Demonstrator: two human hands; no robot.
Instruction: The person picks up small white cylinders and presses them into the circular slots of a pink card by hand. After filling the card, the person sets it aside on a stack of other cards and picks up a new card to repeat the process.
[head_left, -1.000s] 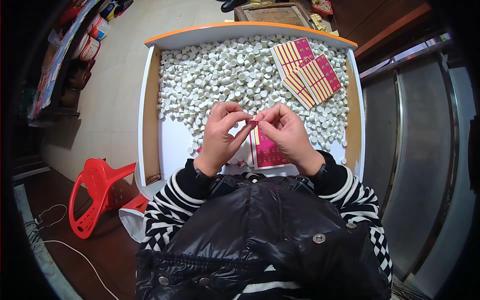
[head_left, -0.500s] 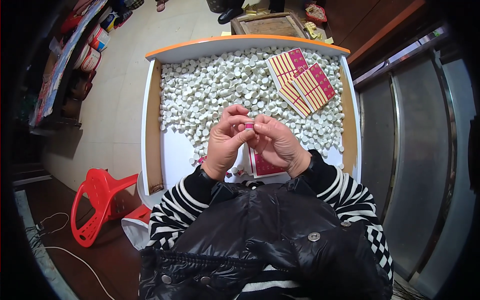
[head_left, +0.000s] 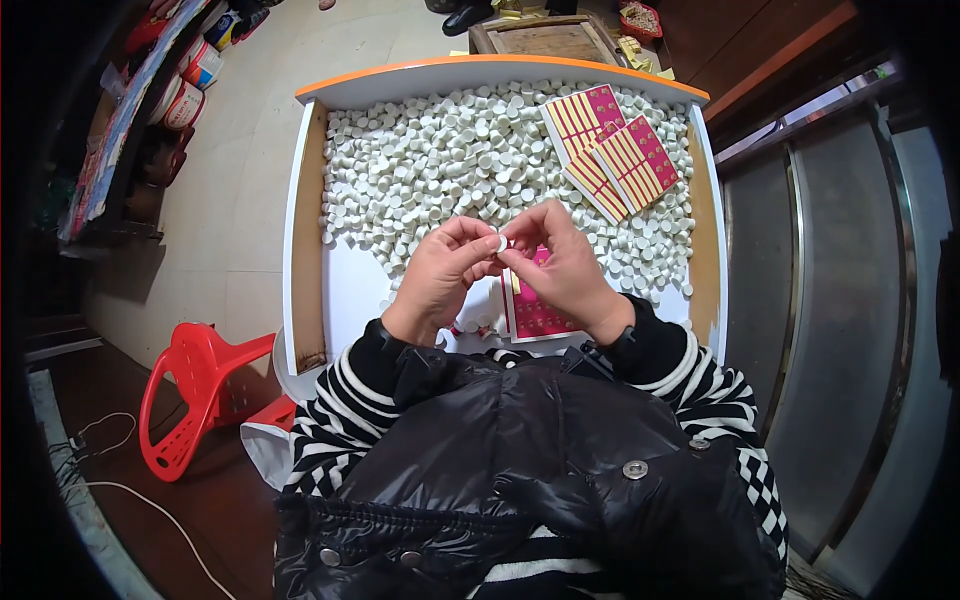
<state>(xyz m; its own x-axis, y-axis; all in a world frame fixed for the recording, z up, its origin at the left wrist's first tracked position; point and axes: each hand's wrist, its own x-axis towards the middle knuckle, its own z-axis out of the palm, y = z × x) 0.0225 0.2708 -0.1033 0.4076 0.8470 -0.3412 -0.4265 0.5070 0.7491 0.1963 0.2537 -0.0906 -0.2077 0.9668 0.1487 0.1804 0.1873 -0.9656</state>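
Between my two hands is a small round white cap [head_left: 502, 243], its flat end turned up. My left hand [head_left: 432, 278] pinches it between thumb and fingertips. The thumb and forefinger of my right hand [head_left: 562, 272] close on its other side, with a bit of pink showing by the fingertips. Below the right hand lies a pink label sheet [head_left: 540, 315], partly covered by that hand. A few pink-banded caps [head_left: 485, 333] sit by my left wrist, close to my vest. Loose white caps [head_left: 420, 160] in a thick layer fill the far part of the tray.
The shallow tray has an orange-edged far wall [head_left: 500, 62] and wooden sides. Several pink and yellow label sheets [head_left: 630, 165] lie on the caps at far right. A red plastic chair [head_left: 195, 385] stands at left, a wooden stool [head_left: 545, 40] beyond the tray.
The cap has been turned: its pink-banded side faced up before, and now its white end shows. My right hand has lifted and shifted, uncovering more of the pink sheet.
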